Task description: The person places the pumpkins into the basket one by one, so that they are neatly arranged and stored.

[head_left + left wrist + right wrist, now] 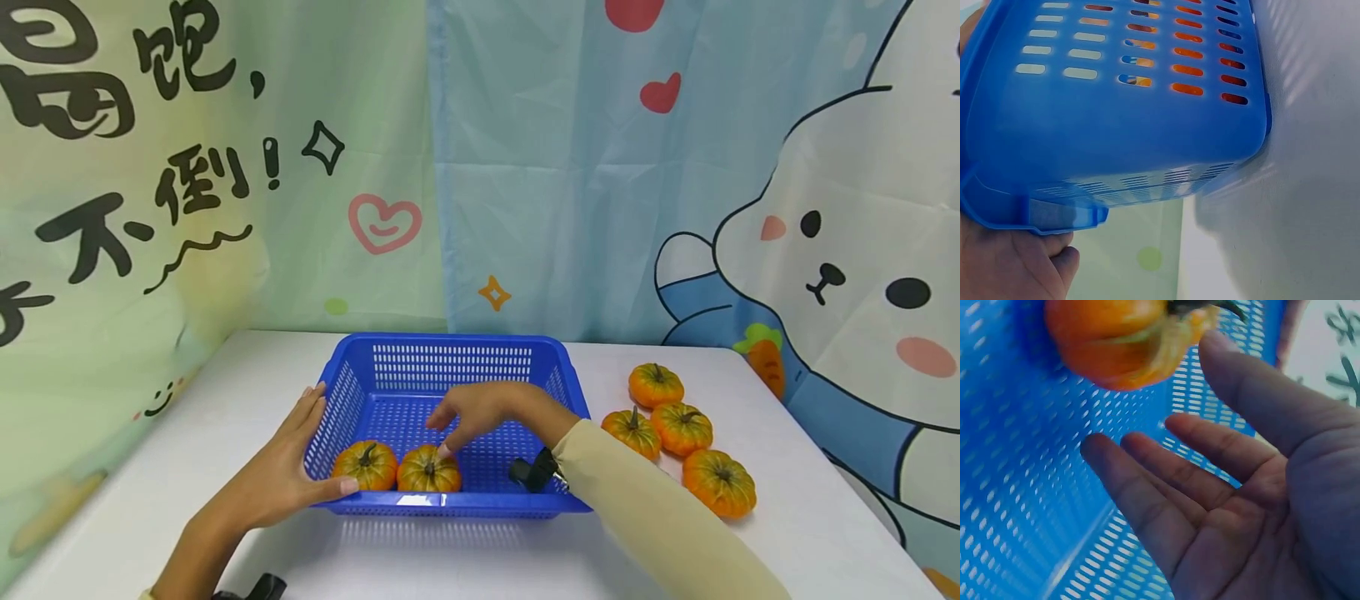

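A blue plastic basket [487, 504] with slotted walls stands on the white table. Two small orange pumpkins lie inside along its front wall: the left pumpkin [365, 465] and, beside it, the right pumpkin [429, 471]. My left hand [281, 475] grips the basket's front left corner, thumb over the front rim and fingers along the left side. Inside the basket my right hand [476, 417] hovers with fingers spread, its thumb close to the right pumpkin. In the right wrist view a pumpkin [1116, 340] sits beyond the fingertips, and the palm holds nothing.
Several more pumpkins [682, 429] lie in a group on the table to the right of the basket, beyond my right sleeve [660, 500]. A printed curtain [510, 167] hangs behind the white table [360, 558].
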Demonstrator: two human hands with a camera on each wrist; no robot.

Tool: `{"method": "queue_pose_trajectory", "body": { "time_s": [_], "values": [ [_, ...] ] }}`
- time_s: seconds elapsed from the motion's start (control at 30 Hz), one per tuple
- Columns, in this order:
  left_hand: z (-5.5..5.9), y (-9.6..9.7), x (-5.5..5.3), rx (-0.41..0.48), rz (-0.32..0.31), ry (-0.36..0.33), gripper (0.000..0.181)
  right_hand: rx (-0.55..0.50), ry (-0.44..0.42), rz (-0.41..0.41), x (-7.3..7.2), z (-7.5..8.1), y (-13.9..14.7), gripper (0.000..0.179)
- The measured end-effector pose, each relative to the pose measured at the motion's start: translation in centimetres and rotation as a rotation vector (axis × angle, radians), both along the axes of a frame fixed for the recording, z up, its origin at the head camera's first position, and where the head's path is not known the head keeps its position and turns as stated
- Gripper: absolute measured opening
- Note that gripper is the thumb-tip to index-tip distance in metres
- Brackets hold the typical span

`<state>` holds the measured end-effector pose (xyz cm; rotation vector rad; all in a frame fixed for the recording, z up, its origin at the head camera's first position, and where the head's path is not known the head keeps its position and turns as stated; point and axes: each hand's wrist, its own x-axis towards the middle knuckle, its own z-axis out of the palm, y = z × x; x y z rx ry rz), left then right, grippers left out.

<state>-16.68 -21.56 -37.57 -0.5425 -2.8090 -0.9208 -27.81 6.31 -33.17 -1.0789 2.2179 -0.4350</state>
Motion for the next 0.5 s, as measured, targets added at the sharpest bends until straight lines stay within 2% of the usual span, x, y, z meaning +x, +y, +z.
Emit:
{"method": "queue_pose_trajectory", "body": {
  "time_s": [0.13, 0.33, 0.5],
  "values": [
    [-0.1, -0.1, 0.0, -0.003, 0.001, 0.006, 0.117, -0.027, 0.044, 0.014, 0.8, 0.7, 0.1, 0.043],
    [-0.1, 0.0, 0.0, -0.011, 0.009, -0.002, 0.116, -0.217, -0.018, 0.012, 1.4, 1.9, 2.0, 0.036],
    [0.1, 0.1, 0.1, -0.019, 0.008, 0.002, 0.116, -0.28, -0.052, -0.02, 1.8, 2.7, 3.3, 0.036]
  ]
}}
